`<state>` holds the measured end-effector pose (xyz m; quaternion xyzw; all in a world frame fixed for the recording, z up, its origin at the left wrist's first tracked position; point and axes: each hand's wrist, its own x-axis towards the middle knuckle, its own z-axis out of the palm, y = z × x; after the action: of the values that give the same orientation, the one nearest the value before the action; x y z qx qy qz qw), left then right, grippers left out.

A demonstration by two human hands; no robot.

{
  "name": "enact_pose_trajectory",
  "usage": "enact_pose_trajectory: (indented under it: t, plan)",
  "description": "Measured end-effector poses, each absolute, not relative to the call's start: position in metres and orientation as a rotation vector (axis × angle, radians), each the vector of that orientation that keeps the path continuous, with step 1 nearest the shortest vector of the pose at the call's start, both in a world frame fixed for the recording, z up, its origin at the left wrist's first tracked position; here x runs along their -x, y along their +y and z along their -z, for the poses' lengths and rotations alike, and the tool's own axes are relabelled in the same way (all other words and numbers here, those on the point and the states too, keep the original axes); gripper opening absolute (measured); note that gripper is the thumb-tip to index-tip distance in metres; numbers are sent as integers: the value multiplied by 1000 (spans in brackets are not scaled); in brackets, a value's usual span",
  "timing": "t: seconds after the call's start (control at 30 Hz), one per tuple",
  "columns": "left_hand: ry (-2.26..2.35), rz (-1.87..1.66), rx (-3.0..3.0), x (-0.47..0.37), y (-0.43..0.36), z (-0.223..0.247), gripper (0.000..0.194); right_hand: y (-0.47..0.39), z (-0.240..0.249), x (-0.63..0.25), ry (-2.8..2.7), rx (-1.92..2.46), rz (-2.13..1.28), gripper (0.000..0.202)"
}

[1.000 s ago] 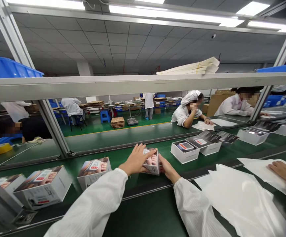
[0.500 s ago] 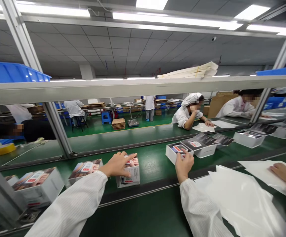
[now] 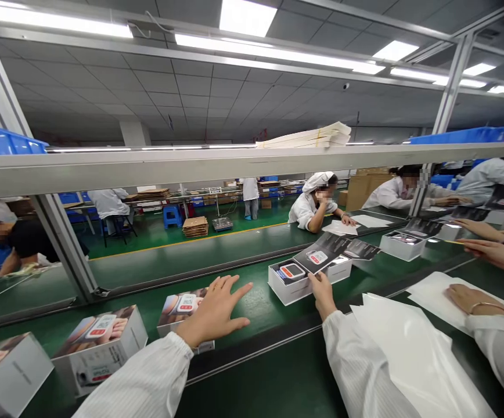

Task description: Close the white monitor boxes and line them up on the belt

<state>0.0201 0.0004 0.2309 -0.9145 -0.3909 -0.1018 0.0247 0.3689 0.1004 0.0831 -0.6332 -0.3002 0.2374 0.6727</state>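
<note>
My left hand (image 3: 217,310) is open, fingers spread, above the belt. It partly hides a closed box (image 3: 186,303) with a photo-printed top. My right hand (image 3: 322,295) pinches the near corner of a dark printed leaflet (image 3: 321,252). The leaflet lies slanted across an open white box (image 3: 287,293) and the white box (image 3: 340,270) behind it. A device with a red and white face (image 3: 292,270) shows inside the nearer open box.
More closed boxes (image 3: 101,342) stand at left. White sheets (image 3: 404,342) lie beside my right forearm. At right, a co-worker's hand (image 3: 474,299) rests on paper, and other hands (image 3: 496,247) reach in. Another open box (image 3: 402,245) stands further along the belt (image 3: 243,325).
My left hand has come off the closed box and spread its fingers. My right hand has moved from inside the open box to the leaflet's corner. The view has turned right.
</note>
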Motion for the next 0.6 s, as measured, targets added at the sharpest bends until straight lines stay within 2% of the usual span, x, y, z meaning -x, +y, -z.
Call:
enact_pose_trajectory:
  t: [0.23, 0.43, 0.57, 0.6]
  plan:
    - [-1134, 578, 2780, -56, 6, -206, 67, 66, -79, -352, -1034, 1450, -378, 66]
    - [-1169, 737, 2819, -103, 39, -177, 83, 51, -79, -335, -1352, 1433, -353, 48]
    - [-1422, 782, 2993, -117, 67, -132, 87, 46, -89, -320, -1311, 1340, -474, 47]
    - [-1475, 905, 3014, -117, 73, -118, 87, 46, -93, -315, -1303, 1315, -529, 47]
